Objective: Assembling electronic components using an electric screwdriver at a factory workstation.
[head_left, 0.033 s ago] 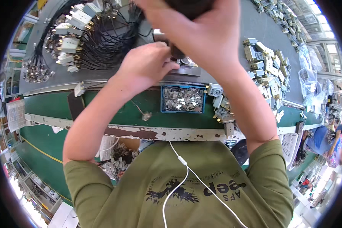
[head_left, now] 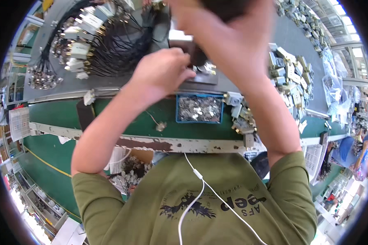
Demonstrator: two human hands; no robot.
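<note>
My left hand (head_left: pixel 162 70) is at the bench fixture, fingertips pinched together beside its dark metal column (head_left: pixel 182 41). Whatever is between those fingers is hidden. A flat metal base (head_left: pixel 202 77) with small shiny parts on it lies just right of the fingertips. My right hand (head_left: pixel 229 45) is raised at the top of the view, blurred, curled against a dark rounded thing (head_left: pixel 227 7); its fingertips are out of sight. Below the fixture, a blue tray (head_left: pixel 177 110) holds many small flat metal pieces.
Pale box-shaped units with black leads (head_left: pixel 81 49) heap on the left. More grey and cream units (head_left: pixel 288 73) pile up on the right, with several at the bench edge (head_left: pixel 243 114). Clear plastic bags (head_left: pixel 333 87) lie far right. A white cable (head_left: pixel 197 173) hangs down my shirt.
The whole view has shifted slightly, with the bench a little lower and farther right. Both hands stay at the fixture, and the right hand is more blurred than before.
</note>
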